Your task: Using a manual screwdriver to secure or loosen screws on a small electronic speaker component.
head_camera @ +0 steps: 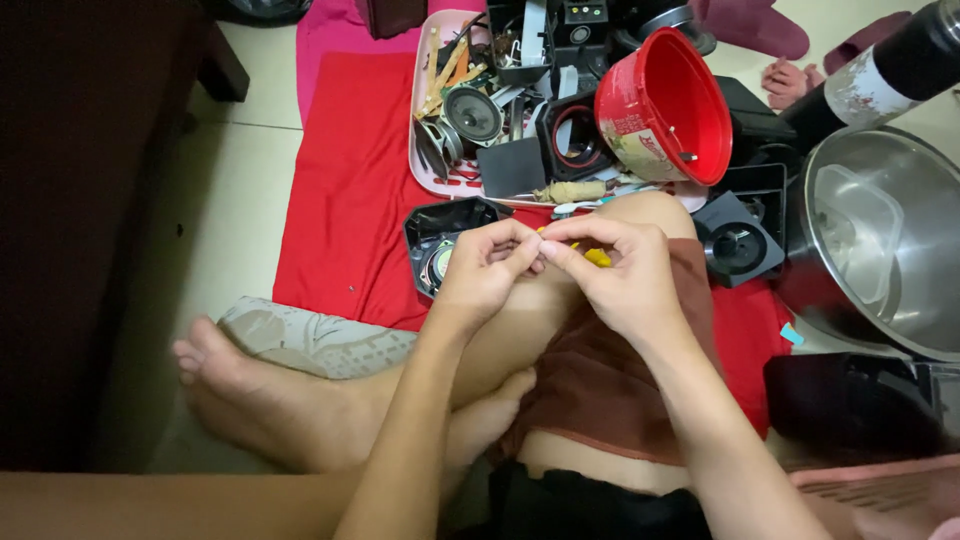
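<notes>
Hands meet above the person's raised knee: the left hand (pixel 487 268) and the right hand (pixel 617 270) have their fingertips pressed together around a small yellow part (pixel 598 258), of which only a sliver shows between the right fingers. What kind of part it is cannot be made out, since the fingers cover most of it. Both hands pinch at the same spot; whether the left hand grips the yellow part itself or something thinner joined to it cannot be told. Just beyond the left hand, a black speaker housing (pixel 440 240) lies on the red cloth (pixel 345 190), its lower edge hidden by the wrist. A pink tray (pixel 420 120) farther back holds a loose speaker cone (pixel 472 114), sticks, and dark plastic pieces piled too thickly to separate. A red bucket (pixel 665 105) lies tipped on its side over the tray's right end, its mouth facing the viewer. A second black speaker unit (pixel 735 245) sits near the right hand, partly behind the knee. A large steel pot (pixel 880 240) is cut off by the right edge of the view, and a dark bottle (pixel 880 70) leans in from the upper right corner. The left side of the view is dark furniture with no readable detail.
</notes>
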